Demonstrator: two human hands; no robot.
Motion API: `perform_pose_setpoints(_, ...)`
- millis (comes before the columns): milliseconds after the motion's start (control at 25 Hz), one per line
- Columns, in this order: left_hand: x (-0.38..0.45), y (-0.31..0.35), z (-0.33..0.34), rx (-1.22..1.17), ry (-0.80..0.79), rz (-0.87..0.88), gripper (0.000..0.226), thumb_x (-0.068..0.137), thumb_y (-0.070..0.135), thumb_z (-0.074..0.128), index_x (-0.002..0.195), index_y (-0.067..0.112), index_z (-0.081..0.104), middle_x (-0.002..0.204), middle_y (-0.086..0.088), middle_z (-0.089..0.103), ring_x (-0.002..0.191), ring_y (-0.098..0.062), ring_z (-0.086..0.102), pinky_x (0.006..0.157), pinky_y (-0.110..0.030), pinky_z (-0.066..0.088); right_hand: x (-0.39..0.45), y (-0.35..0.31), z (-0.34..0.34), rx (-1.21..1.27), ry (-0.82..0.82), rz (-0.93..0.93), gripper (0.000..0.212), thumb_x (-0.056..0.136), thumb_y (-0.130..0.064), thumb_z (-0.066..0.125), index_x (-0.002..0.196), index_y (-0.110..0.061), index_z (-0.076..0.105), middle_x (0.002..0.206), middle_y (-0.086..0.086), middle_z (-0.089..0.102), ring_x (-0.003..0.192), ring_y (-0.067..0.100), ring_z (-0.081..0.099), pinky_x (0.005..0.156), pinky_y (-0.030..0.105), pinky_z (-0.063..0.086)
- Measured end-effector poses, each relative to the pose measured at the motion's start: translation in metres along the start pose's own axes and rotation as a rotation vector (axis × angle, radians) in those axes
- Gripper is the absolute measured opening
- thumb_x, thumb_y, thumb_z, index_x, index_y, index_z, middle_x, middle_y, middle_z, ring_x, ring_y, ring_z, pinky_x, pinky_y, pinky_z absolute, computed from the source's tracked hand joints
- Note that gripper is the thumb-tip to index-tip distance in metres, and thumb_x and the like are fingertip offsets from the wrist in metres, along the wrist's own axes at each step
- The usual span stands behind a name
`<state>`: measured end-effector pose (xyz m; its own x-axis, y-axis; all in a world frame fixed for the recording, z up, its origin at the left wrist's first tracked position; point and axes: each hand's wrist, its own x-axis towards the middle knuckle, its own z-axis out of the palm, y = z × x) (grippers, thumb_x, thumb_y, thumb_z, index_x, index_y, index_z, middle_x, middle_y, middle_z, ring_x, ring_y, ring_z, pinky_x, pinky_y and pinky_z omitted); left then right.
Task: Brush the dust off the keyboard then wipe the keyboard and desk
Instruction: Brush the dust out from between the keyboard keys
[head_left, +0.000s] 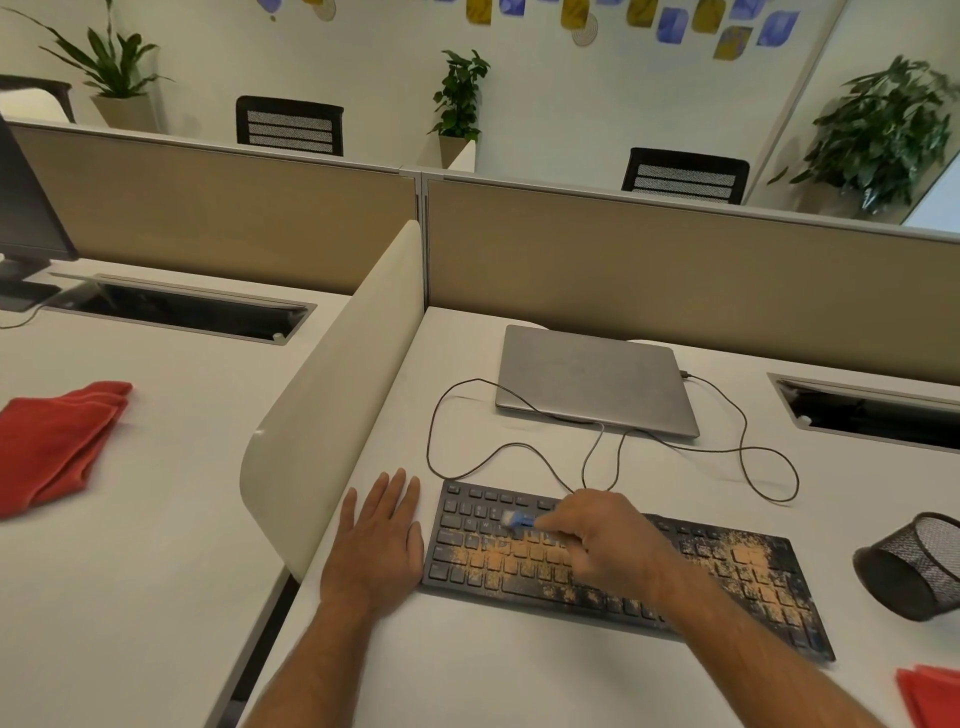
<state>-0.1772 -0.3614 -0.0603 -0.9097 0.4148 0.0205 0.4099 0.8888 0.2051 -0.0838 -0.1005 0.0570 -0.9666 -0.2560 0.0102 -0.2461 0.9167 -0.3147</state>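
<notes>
A black keyboard (727, 577) lies on the white desk (519, 670), its keys covered in patches of orange dust. My right hand (608, 540) hovers over the keyboard's left half and grips a small blue brush (519, 519), whose pale bristles touch the upper left keys. My left hand (376, 540) rests flat on the desk with straight fingers, just left of the keyboard's edge. A red cloth (932, 696) peeks in at the bottom right corner of the desk.
A shut silver laptop (592, 379) sits behind the keyboard, its cable (519, 447) looping across the desk. A black mesh cup (919, 566) lies tipped at the right. A cream divider (332, 395) separates the neighbouring desk, which holds another red cloth (57, 441).
</notes>
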Motion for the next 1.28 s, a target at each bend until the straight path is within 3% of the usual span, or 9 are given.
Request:
perform_pose_setpoints(120,0.000,0.001,-0.001,0.003,0.002,-0.002,0.077,0.088,0.047,-0.005,0.161,0.025,0.006,0.167,0.007,-0.001,0.153,-0.011,-0.009,0.124,-0.044,-0.009,-0.006,-0.001,0.004,0.070,-0.041,-0.014,0.027,0.085,-0.013,0.056,0.105,-0.022,0.073,0.088,-0.005,0.072,0.081,0.012,0.060,0.071,0.032,0.053)
perform_pose_setpoints(320,0.000,0.001,-0.001,-0.006,0.006,0.001,0.077,0.088,0.047,-0.005,0.160,0.024,0.007,0.167,0.006,0.000,0.153,-0.012,-0.008,0.124,-0.043,-0.010,-0.011,0.005,0.005,0.196,0.155,0.063,0.024,0.083,-0.012,0.061,0.101,-0.021,0.074,0.085,-0.008,0.073,0.076,0.007,0.063,0.067,0.031,0.056)
perform_pose_setpoints(480,0.000,0.001,-0.002,0.004,-0.005,0.003,0.078,0.087,0.048,-0.007,0.160,0.025,0.004,0.167,0.007,-0.005,0.153,-0.011,-0.011,0.124,-0.043,-0.012,-0.016,0.008,0.011,0.131,0.019,0.037,0.028,0.084,-0.015,0.056,0.104,-0.025,0.073,0.085,-0.010,0.072,0.078,0.008,0.060,0.068,0.030,0.054)
perform_pose_setpoints(680,0.000,0.000,0.001,-0.003,0.007,0.002,0.077,0.088,0.048,-0.004,0.160,0.024,0.007,0.167,0.006,0.000,0.153,-0.011,-0.008,0.124,-0.043,-0.011,-0.015,0.014,0.011,0.323,0.223,0.204,0.020,0.084,-0.012,0.066,0.100,-0.021,0.075,0.086,-0.010,0.073,0.076,0.002,0.064,0.069,0.020,0.055)
perform_pose_setpoints(920,0.000,0.000,0.001,-0.005,0.009,0.003,0.076,0.089,0.048,-0.004,0.160,0.024,0.006,0.167,0.006,-0.002,0.153,-0.012,-0.009,0.123,-0.043,-0.011,-0.017,0.016,0.018,0.302,0.079,0.163,0.022,0.084,-0.015,0.064,0.100,-0.026,0.074,0.087,-0.012,0.073,0.077,0.000,0.063,0.067,0.019,0.055)
perform_pose_setpoints(1120,0.000,0.000,0.001,-0.004,0.020,0.001,0.076,0.088,0.047,-0.004,0.160,0.024,0.008,0.167,0.006,0.001,0.154,-0.012,-0.007,0.124,-0.043,-0.010,-0.013,0.013,0.014,0.415,0.192,0.252,0.022,0.085,-0.012,0.064,0.099,-0.023,0.075,0.084,-0.011,0.072,0.072,0.008,0.066,0.062,0.025,0.057)
perform_pose_setpoints(1280,0.000,0.000,0.001,-0.008,0.016,0.001,0.077,0.088,0.047,-0.004,0.160,0.024,0.009,0.167,0.006,0.001,0.154,-0.012,-0.006,0.124,-0.044,-0.009,-0.015,0.014,0.019,0.349,0.011,0.233,0.022,0.086,-0.014,0.062,0.101,-0.023,0.074,0.086,-0.008,0.073,0.071,0.013,0.065,0.062,0.032,0.058)
